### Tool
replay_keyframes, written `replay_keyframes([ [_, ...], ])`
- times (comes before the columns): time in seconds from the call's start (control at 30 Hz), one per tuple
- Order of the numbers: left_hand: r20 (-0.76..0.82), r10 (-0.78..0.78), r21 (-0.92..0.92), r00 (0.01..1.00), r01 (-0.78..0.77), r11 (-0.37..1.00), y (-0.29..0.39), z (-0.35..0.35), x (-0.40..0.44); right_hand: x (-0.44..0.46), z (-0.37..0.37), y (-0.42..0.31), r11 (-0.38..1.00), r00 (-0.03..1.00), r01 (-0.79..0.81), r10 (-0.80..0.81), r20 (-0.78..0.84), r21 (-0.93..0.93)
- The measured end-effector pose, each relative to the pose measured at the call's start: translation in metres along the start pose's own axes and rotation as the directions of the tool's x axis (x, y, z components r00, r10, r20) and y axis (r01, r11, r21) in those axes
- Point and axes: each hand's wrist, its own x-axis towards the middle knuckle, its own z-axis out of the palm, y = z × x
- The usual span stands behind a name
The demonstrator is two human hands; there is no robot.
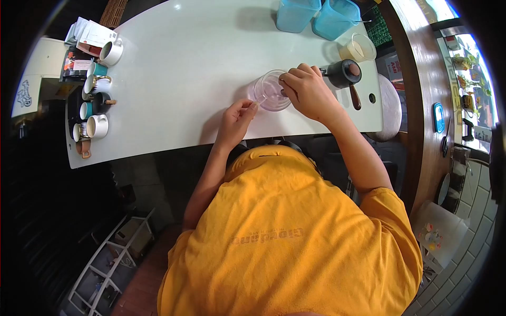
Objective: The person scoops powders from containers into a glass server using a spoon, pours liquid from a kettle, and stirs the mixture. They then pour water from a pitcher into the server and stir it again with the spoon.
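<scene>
A clear, round glass jug (271, 90) stands on the white table (174, 79) just in front of me. My left hand (238, 120) is closed at its near left side, thumb and fingertips pinching the edge. Over the right side of the jug, my right hand (308, 94) is closed, with its fingers pointing down at the opening. A small dark bit of something shows under those fingertips, but most of it is hidden. To the right of this hand is a black pot (343, 73) with a brown wooden handle (356, 97).
Two blue plastic containers (297, 16) stand at the back right, near a clear cup with pale contents (358, 48). Several mugs (98, 126) line the left edge, below some papers (95, 34). A wooden ledge (421, 105) runs along the right.
</scene>
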Motion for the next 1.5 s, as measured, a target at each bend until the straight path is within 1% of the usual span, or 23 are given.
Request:
replay_keyframes([
  [0.07,0.009,-0.011,-0.009,1.0,0.011,1.0,0.001,0.0,0.0,-0.001,-0.001,0.0,0.997,0.999,-0.013,0.009,0.047,0.08],
  [0.1,0.009,-0.012,-0.009,1.0,0.012,1.0,0.0,0.0,0.0,-0.002,0.0,0.001,0.997,0.999,-0.013,0.009,0.048,0.081],
  [0.17,0.006,-0.022,-0.016,1.0,0.022,1.0,-0.001,0.0,0.0,-0.004,0.008,0.005,0.98,0.998,-0.038,0.028,0.053,0.197],
  [0.2,0.006,-0.023,-0.015,1.0,0.023,1.0,-0.002,0.0,0.0,-0.004,0.011,0.006,0.98,0.998,-0.038,0.029,0.053,0.197],
  [0.3,0.007,0.01,-0.021,1.0,-0.01,1.0,-0.002,0.001,0.0,-0.001,0.018,0.005,0.969,0.999,-0.051,0.054,-0.006,0.241],
  [0.37,0.003,-0.014,-0.025,1.0,0.014,1.0,0.0,0.001,0.0,0.0,0.02,0.005,0.977,0.996,-0.035,0.052,-0.076,0.209],
  [0.4,0.006,-0.014,-0.024,1.0,0.014,1.0,-0.001,0.001,0.001,0.0,0.018,0.005,0.977,0.995,-0.038,0.055,-0.077,0.208],
  [0.47,-0.005,-0.012,-0.023,1.0,0.012,1.0,0.0,0.002,0.001,0.0,0.013,0.006,0.992,0.997,0.033,-0.025,-0.066,0.119],
  [0.5,-0.004,-0.012,-0.022,1.0,0.012,1.0,0.0,0.003,0.001,-0.001,0.011,0.006,0.992,0.997,0.032,-0.024,-0.067,0.119],
  [0.57,-0.004,-0.013,-0.028,1.0,0.013,1.0,0.002,0.004,0.0,-0.003,0.007,0.006,0.998,0.998,0.067,-0.067,-0.012,0.004],
  [0.7,-0.017,-0.023,-0.013,1.0,0.022,1.0,0.006,0.005,-0.001,-0.003,0.003,0.003,0.998,0.997,0.07,-0.07,0.018,-0.004],
  [0.77,-0.013,-0.016,-0.014,1.0,0.015,1.0,0.004,0.005,0.0,-0.002,0.008,0.006,0.983,0.998,0.052,-0.055,0.012,0.177],
  [0.9,-0.018,-0.026,-0.027,1.0,0.025,0.999,0.003,0.007,-0.002,0.004,0.022,0.011,0.965,1.0,0.03,-0.026,-0.017,0.261],
  [0.97,-0.027,-0.036,-0.013,0.999,0.036,0.999,0.006,0.008,-0.002,0.007,0.023,0.01,0.954,0.996,0.054,-0.03,-0.084,0.295],
  [1.0,-0.027,-0.036,-0.012,0.999,0.035,0.999,0.007,0.01,-0.002,0.007,0.022,0.011,0.954,0.996,0.054,-0.03,-0.085,0.295],
  [1.07,-0.084,0.013,-0.065,0.996,-0.018,0.998,0.01,0.015,-0.002,0.008,0.021,0.013,0.977,0.988,0.128,-0.112,-0.101,0.169],
  [1.1,-0.085,0.013,-0.064,0.996,-0.018,0.998,0.01,0.014,-0.003,0.008,0.019,0.013,0.977,0.988,0.129,-0.112,-0.102,0.171],
  [1.17,-0.042,-0.036,-0.035,0.998,0.035,0.999,0.01,0.011,-0.003,0.006,0.012,0.013,0.988,0.99,0.143,-0.142,-0.024,0.056],
  [1.3,-0.053,-0.046,0.001,0.998,0.046,0.999,0.013,0.013,-0.003,0.002,0.007,0.009,0.989,0.99,0.141,-0.143,0.02,0.05],
  [1.37,-0.07,-0.046,-0.031,0.997,0.044,0.999,0.011,0.014,-0.002,0.002,0.01,0.009,0.972,0.995,0.099,-0.101,-0.003,0.213],
  [1.4,-0.069,-0.046,-0.03,0.997,0.044,0.999,0.01,0.014,-0.002,0.003,0.014,0.009,0.972,0.995,0.098,-0.1,-0.003,0.214],
  [1.47,-0.062,-0.037,-0.014,0.997,0.036,0.999,0.008,0.013,-0.001,0.005,0.023,0.011,0.95,0.999,0.005,0.01,-0.046,0.312],
  [1.5,-0.063,-0.036,-0.014,0.997,0.035,0.999,0.008,0.013,-0.001,0.005,0.024,0.01,0.95,0.999,0.005,0.01,-0.046,0.312],
])
